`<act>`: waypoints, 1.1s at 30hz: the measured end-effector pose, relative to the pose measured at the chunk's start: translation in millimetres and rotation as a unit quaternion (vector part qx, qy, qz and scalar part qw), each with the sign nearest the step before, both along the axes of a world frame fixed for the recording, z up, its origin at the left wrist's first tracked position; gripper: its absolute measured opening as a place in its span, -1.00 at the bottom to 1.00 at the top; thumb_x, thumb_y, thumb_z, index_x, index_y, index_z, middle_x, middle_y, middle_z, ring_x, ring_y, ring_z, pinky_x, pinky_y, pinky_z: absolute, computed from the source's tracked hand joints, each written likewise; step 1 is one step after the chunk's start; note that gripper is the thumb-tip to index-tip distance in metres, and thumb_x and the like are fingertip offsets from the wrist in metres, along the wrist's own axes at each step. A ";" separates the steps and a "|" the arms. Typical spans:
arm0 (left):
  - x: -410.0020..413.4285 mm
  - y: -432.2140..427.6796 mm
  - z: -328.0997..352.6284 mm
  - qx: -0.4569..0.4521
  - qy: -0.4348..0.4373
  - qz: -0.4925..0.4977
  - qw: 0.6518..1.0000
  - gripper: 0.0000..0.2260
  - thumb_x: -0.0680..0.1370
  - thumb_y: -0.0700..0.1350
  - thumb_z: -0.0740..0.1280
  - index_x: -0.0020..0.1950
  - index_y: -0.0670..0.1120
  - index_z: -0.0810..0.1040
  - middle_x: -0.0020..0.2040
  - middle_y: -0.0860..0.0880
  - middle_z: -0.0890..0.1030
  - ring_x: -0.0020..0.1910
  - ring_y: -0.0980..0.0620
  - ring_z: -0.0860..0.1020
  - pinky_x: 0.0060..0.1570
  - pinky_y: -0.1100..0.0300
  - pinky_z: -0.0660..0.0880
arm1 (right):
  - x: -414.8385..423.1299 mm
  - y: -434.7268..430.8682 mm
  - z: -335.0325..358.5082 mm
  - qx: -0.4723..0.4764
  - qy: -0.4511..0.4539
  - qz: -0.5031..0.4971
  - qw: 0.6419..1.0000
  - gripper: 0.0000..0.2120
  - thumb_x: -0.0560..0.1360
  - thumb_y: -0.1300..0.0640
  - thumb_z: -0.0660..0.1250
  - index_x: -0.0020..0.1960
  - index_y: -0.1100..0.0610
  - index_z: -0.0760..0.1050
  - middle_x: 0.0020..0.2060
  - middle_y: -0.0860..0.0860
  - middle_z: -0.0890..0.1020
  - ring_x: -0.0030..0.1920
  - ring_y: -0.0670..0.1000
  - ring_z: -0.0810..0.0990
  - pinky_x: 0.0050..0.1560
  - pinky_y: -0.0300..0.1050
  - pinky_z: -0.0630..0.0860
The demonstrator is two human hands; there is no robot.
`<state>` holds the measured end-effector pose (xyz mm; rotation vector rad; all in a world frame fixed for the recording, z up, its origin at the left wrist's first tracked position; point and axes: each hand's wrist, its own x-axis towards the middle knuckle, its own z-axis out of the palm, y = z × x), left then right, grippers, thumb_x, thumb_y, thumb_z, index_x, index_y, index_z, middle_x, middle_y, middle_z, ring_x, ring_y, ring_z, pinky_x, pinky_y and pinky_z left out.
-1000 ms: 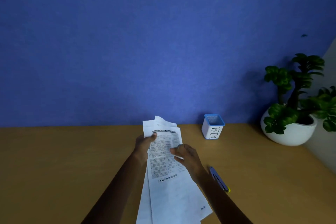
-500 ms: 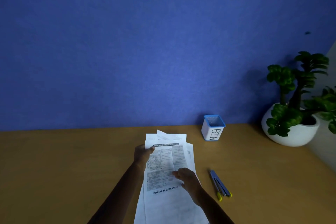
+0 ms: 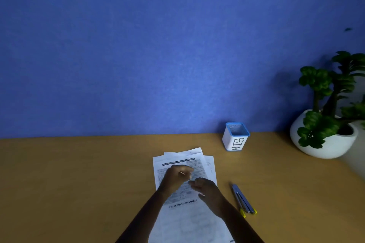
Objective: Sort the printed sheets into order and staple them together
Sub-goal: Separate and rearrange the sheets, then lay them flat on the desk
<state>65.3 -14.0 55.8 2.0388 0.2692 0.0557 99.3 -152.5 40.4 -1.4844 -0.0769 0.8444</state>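
A loose stack of printed sheets lies flat on the wooden table, its edges fanned unevenly at the far end. The top sheet carries a dark title bar, a grey form and the line "MAKE SOME NOTES HERE". My left hand hovers just over the upper half of the top sheet, fingers loosely curled and blurred, gripping nothing. My right hand is beside it over the right part of the stack, also holding nothing. A slim blue-grey stapler with yellow ends lies on the table to the right of the sheets.
A small white cup with a blue rim, marked "BIN", stands against the blue wall behind the sheets. A green plant in a round white pot sits at the far right. Bare wood spreads to the left.
The sheets were held up in both hands; now they lie flat on the table. Both hands have let go and moved together above the top sheet.
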 end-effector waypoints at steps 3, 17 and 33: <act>-2.0 -6.8 -4.6 -0.025 -0.014 -0.013 1.000 -0.80 0.45 -0.34 0.34 0.07 -0.31 0.60 0.05 -0.32 0.64 -0.19 0.20 0.56 -0.16 0.43 0.43 | 7.7 -0.2 1.2 -0.006 0.023 0.038 0.999 -0.82 0.54 0.14 0.15 -0.02 0.04 0.52 0.07 0.09 0.60 0.08 -0.04 0.53 0.37 0.05 0.19; -8.5 -15.5 -0.3 0.016 -0.136 0.066 0.988 -0.89 0.47 -0.31 0.33 -0.09 -0.29 0.64 -0.11 -0.21 0.68 -0.18 0.07 0.58 -0.14 0.41 0.47 | 18.4 -4.0 19.3 0.018 0.084 0.008 0.996 -0.86 0.54 0.20 0.20 0.00 0.11 0.53 -0.05 0.09 0.63 0.05 0.07 0.57 0.24 -0.03 0.33; -8.8 -21.5 -1.0 0.033 -0.134 0.080 0.987 -0.91 0.47 -0.30 0.34 -0.12 -0.29 0.63 -0.14 -0.22 0.69 -0.22 0.06 0.58 -0.18 0.46 0.46 | 13.5 -6.0 24.5 0.041 0.083 -0.041 0.995 -0.84 0.51 0.31 0.25 -0.17 0.25 0.58 -0.39 0.06 0.72 -0.28 -0.03 0.69 -0.04 -0.16 0.54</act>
